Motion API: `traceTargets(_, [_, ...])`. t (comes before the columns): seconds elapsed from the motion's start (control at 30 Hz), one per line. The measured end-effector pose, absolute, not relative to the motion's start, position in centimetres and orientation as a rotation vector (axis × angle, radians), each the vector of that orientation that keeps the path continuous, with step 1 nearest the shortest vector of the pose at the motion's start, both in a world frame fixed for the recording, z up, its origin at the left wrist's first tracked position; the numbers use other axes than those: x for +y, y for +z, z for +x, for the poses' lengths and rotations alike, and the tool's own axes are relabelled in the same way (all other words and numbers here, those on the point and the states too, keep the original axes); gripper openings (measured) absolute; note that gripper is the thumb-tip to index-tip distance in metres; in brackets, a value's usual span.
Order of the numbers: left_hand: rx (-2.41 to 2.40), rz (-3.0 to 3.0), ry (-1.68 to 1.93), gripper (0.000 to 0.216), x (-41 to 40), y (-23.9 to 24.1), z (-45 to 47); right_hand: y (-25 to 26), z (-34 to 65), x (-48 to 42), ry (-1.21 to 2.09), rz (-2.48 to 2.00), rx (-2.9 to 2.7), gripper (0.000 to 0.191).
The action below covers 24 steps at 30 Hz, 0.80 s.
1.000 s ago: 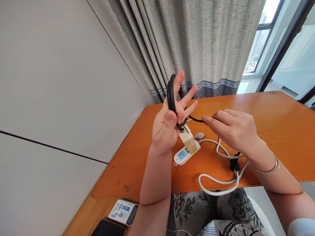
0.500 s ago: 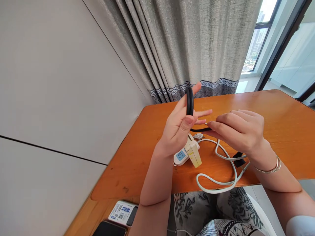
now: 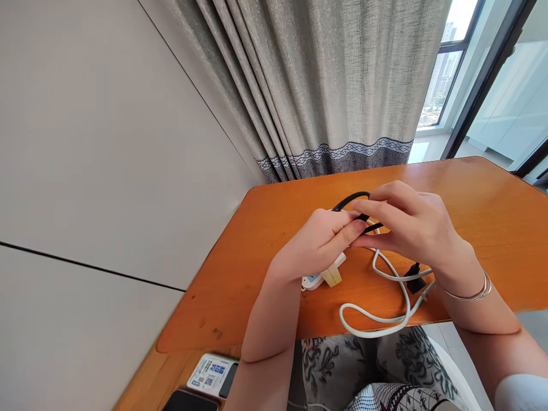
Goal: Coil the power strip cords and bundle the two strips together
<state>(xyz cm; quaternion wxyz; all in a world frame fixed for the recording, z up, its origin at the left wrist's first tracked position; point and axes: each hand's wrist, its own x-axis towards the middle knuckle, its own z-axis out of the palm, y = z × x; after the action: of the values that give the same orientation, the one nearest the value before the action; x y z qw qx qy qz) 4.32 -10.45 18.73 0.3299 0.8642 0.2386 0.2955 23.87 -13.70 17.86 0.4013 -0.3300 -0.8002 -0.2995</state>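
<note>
A black cable [image 3: 351, 197], looped into a coil, is held between my two hands above the table. My left hand [image 3: 327, 240] closes on the coil with thumb and fingers pressed together. From the right, my right hand [image 3: 406, 222] pinches the same cable, its fingertips close to the left thumb. Below the left hand a white power strip [image 3: 314, 282] shows only in part, with a cream-coloured adapter [image 3: 333, 275] against it. The strip's white cord [image 3: 377, 331] curves across the table. A black connector [image 3: 415, 279] lies beside the right wrist.
The orange wooden table [image 3: 240, 268] stands against a pale wall panel [image 3: 107, 171]. A grey curtain [image 3: 321, 85] hangs behind it. A white labelled box [image 3: 209, 374] and a dark phone-like slab [image 3: 190, 401] lie at the lower left, on a lighter wood surface.
My left hand has tipped down from upright and its spread fingers have closed on the black coil. Both hands have come together, and the cable loop now lies between them.
</note>
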Motion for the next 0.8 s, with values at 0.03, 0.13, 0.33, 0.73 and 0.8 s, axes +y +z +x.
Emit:
traceTargets(0.03, [0.583, 2.201, 0.744, 0.055, -10.4, 18.8, 4.1, 17.8, 24.1, -13.5, -0.752, -0.807, -2.017, 0.035])
traceTargets(0.13, [0.476, 1.930, 0.666, 0.059, -10.1, 18.7, 3.7, 17.6, 24.7, -12.4, -0.763, -0.675, -1.973, 0.042])
traceTargets(0.33, [0.313, 1.455, 0.613, 0.065, -9.1, 18.0, 3.7, 17.1, 25.2, -10.3, -0.627, -0.679, -2.001, 0.036])
traceTargets(0.73, [0.263, 1.230, 0.552, 0.065, -8.5, 17.3, 4.3, 17.5, 25.4, -10.3, 0.862, -0.599, -1.902, 0.048])
traceTargets(0.8, [0.255, 1.193, 0.603, 0.064, -8.6, 17.3, 4.4, 17.0, 25.4, -9.5, 1.051, -0.568, -1.844, 0.057])
